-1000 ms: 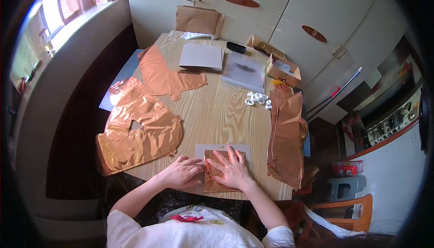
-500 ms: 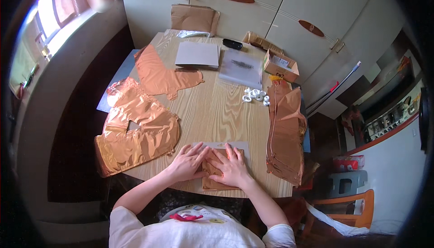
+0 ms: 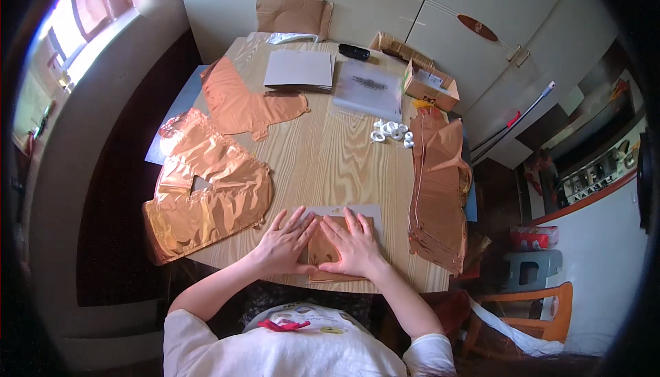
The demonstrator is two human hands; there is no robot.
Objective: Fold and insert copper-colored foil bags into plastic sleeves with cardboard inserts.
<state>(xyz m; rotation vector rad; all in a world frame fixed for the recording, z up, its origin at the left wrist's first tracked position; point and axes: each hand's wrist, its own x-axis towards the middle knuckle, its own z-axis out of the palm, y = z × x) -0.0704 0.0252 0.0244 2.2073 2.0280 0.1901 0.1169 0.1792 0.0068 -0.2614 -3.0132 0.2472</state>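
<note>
Near the table's front edge lies a flat, folded copper-coloured foil piece (image 3: pixel 320 248), rectangular in outline. A pale translucent sheet (image 3: pixel 372 210) with a small hole in its top strip shows beneath it and past its far edge. My left hand (image 3: pixel 283 245) lies flat with fingers stretched at the foil's left edge. My right hand (image 3: pixel 355 248) presses flat on the foil, fingers spread. Neither hand grips anything, and their thumbs come close together near the foil's near side. Part of the foil is hidden under my hands.
Flat copper foil balloons lie at the left (image 3: pixel 213 188) and far left (image 3: pixel 240 102), with a stack of foil pieces (image 3: pixel 436 191) at the right. Beyond are white ribbon rolls (image 3: pixel 390 131), a plastic bag (image 3: pixel 368 91), white cards (image 3: pixel 298 69) and a small cardboard box (image 3: pixel 431 84).
My left hand has shifted slightly left and its fingers have spread. My right hand has moved a little right, baring more of the foil between them. The view has tilted slightly.
</note>
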